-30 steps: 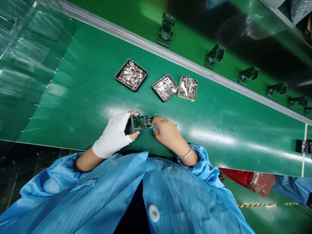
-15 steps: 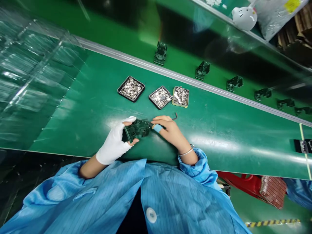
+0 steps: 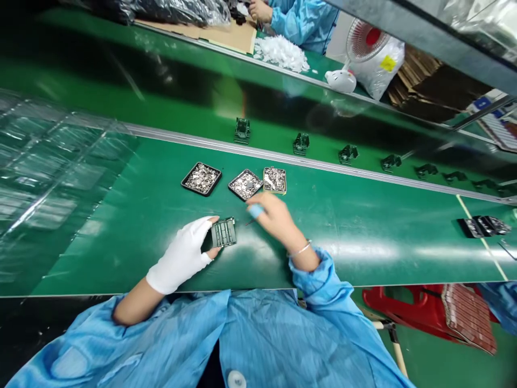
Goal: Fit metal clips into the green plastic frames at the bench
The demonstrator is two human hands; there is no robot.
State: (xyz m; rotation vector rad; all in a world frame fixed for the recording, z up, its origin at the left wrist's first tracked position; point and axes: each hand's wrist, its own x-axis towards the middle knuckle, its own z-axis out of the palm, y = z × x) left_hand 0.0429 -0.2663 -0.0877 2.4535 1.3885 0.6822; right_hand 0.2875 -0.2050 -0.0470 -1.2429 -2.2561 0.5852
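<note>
My left hand (image 3: 181,256), in a white glove with bare thumb and fingertip, grips a small green plastic housing (image 3: 224,233) by its edges. The housing's face with parallel slots is turned up, just above the table. My right hand (image 3: 271,215), with light blue tape around a finger, is over the table at the near edge of the middle tray of small metal parts (image 3: 245,185). Its fingertips are blurred, and whether they hold anything is not visible. A thin dark rod (image 3: 250,222) shows beneath this hand, partly covered.
Two more trays of metal parts stand beside the middle one, a black tray (image 3: 201,179) left and a yellowish tray (image 3: 275,180) right. Several green housings (image 3: 242,130) line the strip behind the metal rail (image 3: 202,144). Clear plastic trays (image 3: 52,183) lie left. Across sits a co-worker (image 3: 302,21).
My right hand has left the green housing and moved forward to the middle tray. The housing has been turned in my left hand, now slotted face up. The camera view has tilted up.
</note>
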